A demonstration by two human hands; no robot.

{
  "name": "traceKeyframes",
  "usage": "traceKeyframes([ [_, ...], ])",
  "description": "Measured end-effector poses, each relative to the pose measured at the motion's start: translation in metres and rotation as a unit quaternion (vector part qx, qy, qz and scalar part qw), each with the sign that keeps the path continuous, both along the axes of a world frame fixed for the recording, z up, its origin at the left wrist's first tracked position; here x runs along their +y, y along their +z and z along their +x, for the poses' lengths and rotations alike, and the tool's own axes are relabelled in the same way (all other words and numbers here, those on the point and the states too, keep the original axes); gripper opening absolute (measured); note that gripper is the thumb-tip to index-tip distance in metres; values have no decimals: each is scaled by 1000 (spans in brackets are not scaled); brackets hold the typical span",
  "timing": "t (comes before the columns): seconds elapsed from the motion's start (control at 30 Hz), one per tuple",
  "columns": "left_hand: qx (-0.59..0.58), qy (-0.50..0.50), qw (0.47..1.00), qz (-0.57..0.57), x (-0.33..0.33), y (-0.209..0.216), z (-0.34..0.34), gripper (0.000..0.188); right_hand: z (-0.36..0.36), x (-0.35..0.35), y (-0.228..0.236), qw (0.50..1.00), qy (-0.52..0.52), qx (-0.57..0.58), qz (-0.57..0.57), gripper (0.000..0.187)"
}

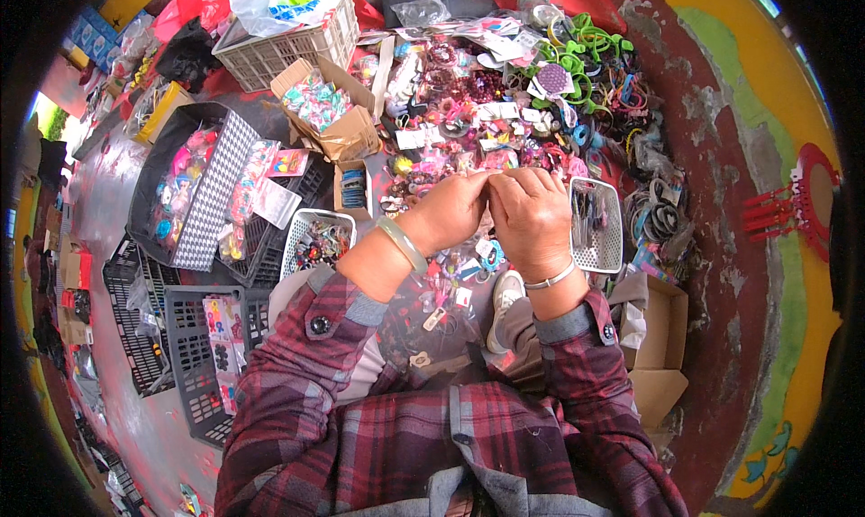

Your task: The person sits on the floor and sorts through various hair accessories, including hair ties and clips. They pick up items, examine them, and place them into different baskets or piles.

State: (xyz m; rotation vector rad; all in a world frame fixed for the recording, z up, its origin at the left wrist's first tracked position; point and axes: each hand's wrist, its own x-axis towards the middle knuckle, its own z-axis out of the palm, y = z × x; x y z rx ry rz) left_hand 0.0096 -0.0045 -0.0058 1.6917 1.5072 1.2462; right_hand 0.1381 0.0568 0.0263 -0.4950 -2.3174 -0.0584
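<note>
My left hand (452, 209) and my right hand (532, 218) meet at the fingertips in front of me, over a spread pile of small hair accessories (478, 111). Fingers of both hands are curled and pinched together. Whatever they hold, if anything, is hidden behind the knuckles. Just right of my right hand stands a white perforated basket (596, 247) holding thin dark pieces. Left of my left wrist, another white basket (317, 242) holds small mixed items. Below the hands, a few tagged hair ties (439, 296) lie near my shoe.
Green headbands (590, 53) and coiled bands (665, 212) lie to the right. A carton of wrapped pieces (315, 102), a large crate (293, 44) and a patterned box (213, 188) stand to the left. Dark plastic crates (194, 355) lie nearer, and an opened cardboard box (662, 328) sits at right.
</note>
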Motion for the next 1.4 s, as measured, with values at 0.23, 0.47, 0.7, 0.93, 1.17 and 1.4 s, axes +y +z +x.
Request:
traceKeyframes([
  [0.23,57,1,998,-17,-2,-4,1,25,5,-3,5,997,-13,-79,-19,8],
  [0.47,-34,-18,999,36,4,-8,2,31,2,9,-2,996,18,74,-51,11],
  [0.7,-124,-46,991,-10,3,-12,-3,31,11,21,-7,962,-25,163,-219,10],
  [0.93,-331,-74,938,-78,1,-2,-22,30,39,53,0,690,76,452,-559,5],
  [1.17,-476,28,876,-75,1,-2,-47,26,64,60,15,653,176,461,-575,7],
  [1.4,-491,43,868,-63,0,6,-50,26,56,25,26,852,116,-142,-490,14],
])
